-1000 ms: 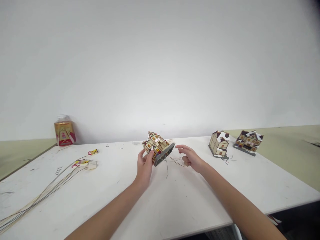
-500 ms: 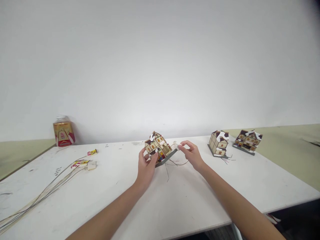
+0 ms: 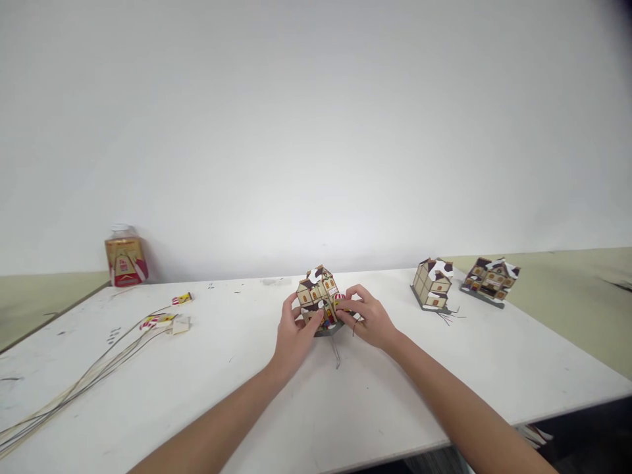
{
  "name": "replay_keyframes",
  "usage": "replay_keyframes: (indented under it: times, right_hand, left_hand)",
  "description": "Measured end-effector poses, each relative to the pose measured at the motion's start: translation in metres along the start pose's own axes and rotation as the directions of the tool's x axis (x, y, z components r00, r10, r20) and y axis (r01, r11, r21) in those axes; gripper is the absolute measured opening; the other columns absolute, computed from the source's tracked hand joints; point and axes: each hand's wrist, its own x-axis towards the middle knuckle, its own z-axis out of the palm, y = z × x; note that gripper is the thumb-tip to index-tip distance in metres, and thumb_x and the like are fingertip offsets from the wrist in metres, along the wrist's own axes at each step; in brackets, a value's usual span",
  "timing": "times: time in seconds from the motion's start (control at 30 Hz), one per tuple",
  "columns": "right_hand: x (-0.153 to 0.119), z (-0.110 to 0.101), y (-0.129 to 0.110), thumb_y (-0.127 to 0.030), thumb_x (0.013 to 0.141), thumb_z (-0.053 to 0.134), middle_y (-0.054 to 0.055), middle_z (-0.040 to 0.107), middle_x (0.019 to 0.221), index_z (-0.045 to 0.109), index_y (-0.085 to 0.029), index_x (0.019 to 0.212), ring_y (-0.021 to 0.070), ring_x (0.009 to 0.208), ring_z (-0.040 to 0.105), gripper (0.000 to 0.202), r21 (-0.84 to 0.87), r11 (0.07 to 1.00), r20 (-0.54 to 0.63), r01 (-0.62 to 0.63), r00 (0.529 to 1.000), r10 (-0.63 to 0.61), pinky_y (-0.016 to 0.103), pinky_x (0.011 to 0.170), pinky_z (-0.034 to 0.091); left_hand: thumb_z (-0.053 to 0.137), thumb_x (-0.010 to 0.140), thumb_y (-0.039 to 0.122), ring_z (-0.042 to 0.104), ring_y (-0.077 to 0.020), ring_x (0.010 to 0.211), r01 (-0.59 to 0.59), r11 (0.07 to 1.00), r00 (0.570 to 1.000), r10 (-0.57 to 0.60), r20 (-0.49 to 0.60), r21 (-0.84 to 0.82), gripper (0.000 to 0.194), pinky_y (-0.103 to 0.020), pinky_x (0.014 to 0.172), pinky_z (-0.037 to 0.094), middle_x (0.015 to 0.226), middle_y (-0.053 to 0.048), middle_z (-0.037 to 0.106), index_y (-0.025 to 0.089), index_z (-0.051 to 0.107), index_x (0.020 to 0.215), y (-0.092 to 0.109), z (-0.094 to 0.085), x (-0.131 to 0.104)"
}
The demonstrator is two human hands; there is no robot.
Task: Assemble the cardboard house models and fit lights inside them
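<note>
Above the middle of the table a small model house (image 3: pixel 312 294) with a snowy roof and cream walls is tilted in my left hand (image 3: pixel 292 334). My left thumb presses its front, and the fingers wrap behind its left side. In the fingertips of my right hand (image 3: pixel 374 320) is a small piece with a red-and-white striped awning (image 3: pixel 340 297), against the right part of the house front. Whether it is seated there is hidden by the fingers. Thin wires (image 3: pixel 337 355) hang under the grey base.
Two similar model houses, one (image 3: pixel 433 284) showing its side and one (image 3: pixel 491 280) its front, stand at the right. Striped-awning pieces (image 3: pixel 157 321) with long wires (image 3: pixel 81 382) lie at the left. A red-and-gold bottle (image 3: pixel 127 258) stands near the wall on the white table (image 3: pixel 237 395).
My right hand has moved left to the house front, bringing the small piece against it; the piece's striped side now shows. The house has shifted slightly right and is less tilted.
</note>
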Motion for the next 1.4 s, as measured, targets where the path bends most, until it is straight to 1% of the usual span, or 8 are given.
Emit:
replay_keyframes:
  times: [0.17,0.23,0.33,0.43,0.67,0.97,1.17,1.4]
  right_hand:
    - [0.003,-0.003,-0.001,-0.035,0.082,0.060,0.004,0.052,0.097,0.063,-0.026,0.089,0.0092,0.057,0.044,0.012,0.040,0.995,-0.013,-0.091,0.996,0.092,0.027,0.053,0.040]
    - [0.003,-0.003,-0.001,-0.036,0.076,0.067,0.001,0.053,0.093,0.056,-0.025,0.091,0.0076,0.053,0.037,0.021,0.131,0.969,-0.032,-0.211,0.976,0.216,0.025,0.048,0.035]
    - [0.004,-0.003,0.001,-0.041,0.069,0.073,-0.003,0.053,0.089,0.050,-0.025,0.092,0.0051,0.047,0.033,0.037,0.278,0.869,0.024,-0.411,0.907,0.421,0.022,0.044,0.029]
    - [0.006,-0.004,0.005,-0.043,0.068,0.072,-0.004,0.056,0.085,0.053,-0.024,0.088,0.0057,0.049,0.040,0.034,0.340,0.805,0.096,-0.486,0.870,0.484,0.022,0.046,0.032]
    - [0.009,-0.005,0.013,-0.038,0.074,0.066,0.001,0.066,0.079,0.063,-0.020,0.078,0.0142,0.071,0.059,0.019,0.391,0.756,0.110,-0.525,0.842,0.528,0.026,0.063,0.043]
    - [0.008,-0.004,0.000,-0.037,0.076,0.063,0.002,0.067,0.082,0.064,-0.021,0.078,0.0142,0.066,0.057,0.016,0.347,0.790,0.112,-0.506,0.858,0.501,0.027,0.060,0.043]
    - [0.005,-0.002,-0.001,-0.029,0.080,0.057,-0.001,0.066,0.076,0.064,-0.024,0.082,0.0104,0.052,0.044,0.009,0.014,0.932,-0.022,-0.362,0.932,0.363,0.026,0.051,0.034]
    - [0.003,0.001,-0.005,-0.028,0.080,0.054,0.000,0.063,0.080,0.059,-0.022,0.086,0.0134,0.065,0.053,0.010,-0.139,0.956,-0.056,-0.257,0.966,0.251,0.025,0.056,0.036]
  left_hand:
    - [0.073,0.071,0.046,0.067,-0.0186,0.083,-0.013,1.000,1.000,0.013,0.004,0.027,0.071,-0.032,0.074,0.055,0.115,-0.011,0.063,0.025,0.035,0.128,0.002,0.000,0.001]
    - [0.073,0.071,0.046,0.067,-0.0184,0.083,-0.014,1.000,1.000,0.014,0.011,0.023,0.071,-0.031,0.072,0.054,0.115,-0.011,0.062,0.025,0.035,0.128,0.003,0.000,0.000]
    - [0.072,0.072,0.045,0.067,-0.0184,0.083,-0.010,0.999,1.000,0.010,0.009,0.038,0.070,-0.031,0.073,0.054,0.115,-0.011,0.063,0.025,0.037,0.128,0.003,0.000,0.001]
    - [0.073,0.072,0.044,0.067,-0.0187,0.084,-0.001,0.999,1.000,0.001,-0.010,0.051,0.070,-0.032,0.075,0.054,0.115,-0.011,0.063,0.025,0.036,0.129,0.001,-0.001,0.003]
    - [0.070,0.075,0.045,0.067,-0.0190,0.084,-0.009,0.999,1.000,0.009,-0.002,0.046,0.067,-0.032,0.075,0.055,0.117,-0.012,0.062,0.025,0.036,0.129,-0.003,-0.001,0.006]
    - [0.067,0.077,0.044,0.066,-0.0188,0.087,-0.062,0.996,0.997,0.059,0.047,0.071,0.064,-0.033,0.076,0.055,0.119,-0.010,0.060,0.027,0.034,0.129,-0.003,-0.001,0.003]
    - [0.068,0.076,0.045,0.066,-0.0205,0.090,-0.082,0.994,0.995,0.078,0.057,0.075,0.067,-0.035,0.078,0.055,0.121,-0.011,0.059,0.027,0.032,0.130,-0.009,-0.002,0.004]
    - [0.067,0.078,0.044,0.066,-0.0218,0.094,-0.090,0.994,0.992,0.084,0.091,0.064,0.066,-0.037,0.079,0.056,0.122,-0.010,0.058,0.028,0.031,0.130,-0.003,-0.002,-0.001]
